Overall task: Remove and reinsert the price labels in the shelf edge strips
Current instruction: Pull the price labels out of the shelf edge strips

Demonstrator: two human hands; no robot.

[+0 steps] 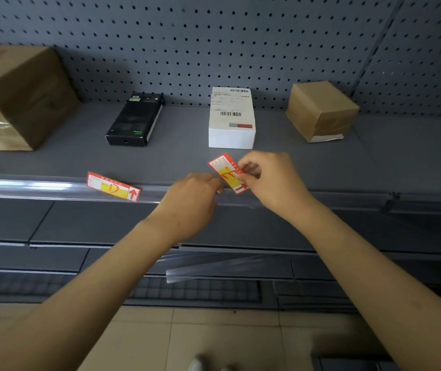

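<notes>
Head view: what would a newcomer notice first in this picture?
First, the red and yellow price label marked E, pinched by the right hand at the shelf edge strip, with the left hand beside it. Next, a second label marked D sits tilted in the strip to the left. Behind, a white box stands on the shelf.

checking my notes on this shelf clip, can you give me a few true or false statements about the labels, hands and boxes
1. The right hand pinches the label marked E. True.
2. The label marked D is held by the left hand. False: no hand touches it; it sits tilted at the shelf edge strip.
3. The white box stands between the black box and the small brown box. True.
4. The E label lies flat inside the strip. False: it is tilted, mostly above the strip.
5. The left hand is at the strip beside the E label. True.
</notes>
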